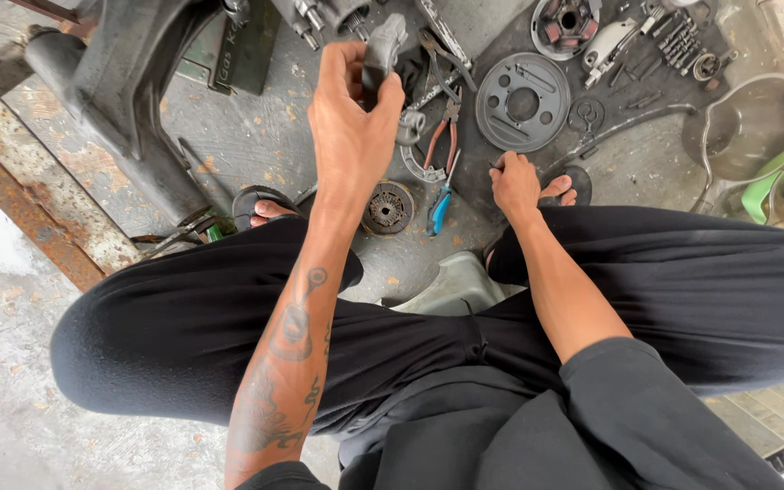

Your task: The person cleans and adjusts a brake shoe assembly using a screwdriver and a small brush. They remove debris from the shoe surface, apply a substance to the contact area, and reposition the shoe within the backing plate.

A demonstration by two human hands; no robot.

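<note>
My left hand [353,113] is raised over the floor and grips a grey metal part [381,50] between fingers and thumb. My right hand [514,184] reaches down to the concrete floor by my right foot, fingers closed on a small dark tool [497,165] that is mostly hidden. Between the two hands lie red-handled pliers [447,134], a blue-handled tool [439,210], a curved brake shoe [417,168] and a small round gear-like part [388,207].
A round dark backing plate [523,102], a stator-like disc [564,23] and several sockets and small parts [678,41] lie at the top right. A dark engine casing [129,82] stands at the left beside a rusty beam [38,191]. Clear bowl [746,127] at right.
</note>
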